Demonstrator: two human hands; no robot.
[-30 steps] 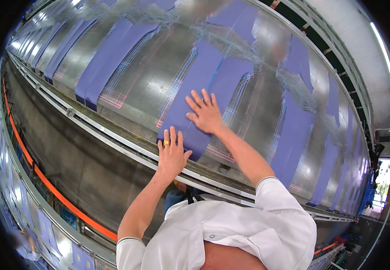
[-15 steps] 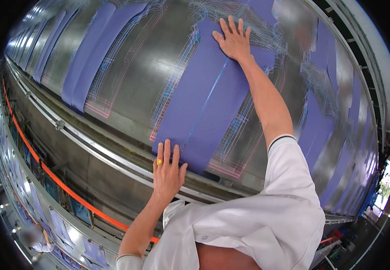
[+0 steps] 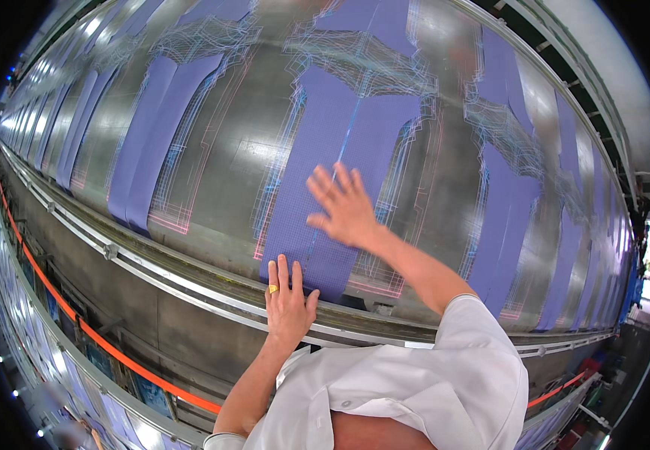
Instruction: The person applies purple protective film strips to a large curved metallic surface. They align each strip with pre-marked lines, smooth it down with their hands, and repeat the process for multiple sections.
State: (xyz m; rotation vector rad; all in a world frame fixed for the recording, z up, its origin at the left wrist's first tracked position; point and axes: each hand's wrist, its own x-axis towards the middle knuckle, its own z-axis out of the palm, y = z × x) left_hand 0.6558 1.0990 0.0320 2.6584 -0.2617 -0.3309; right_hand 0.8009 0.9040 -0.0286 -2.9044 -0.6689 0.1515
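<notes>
While my left hand (image 3: 289, 306) and right hand (image 3: 347, 211), fingers outstretched, lie over the purple fabric panel (image 3: 328, 139), it looks nearly smoothed; its left neighbour (image 3: 152, 142) seems creased.

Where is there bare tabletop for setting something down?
Widest: the metal tabletop between the middle purple piece and the left purple piece, bare apart from lines near the edges. Narrower: the gap before the right purple piece, partly crossed by the right forearm. Crowded: the middle purple piece, right hand over it, left hand at its near edge.
</notes>
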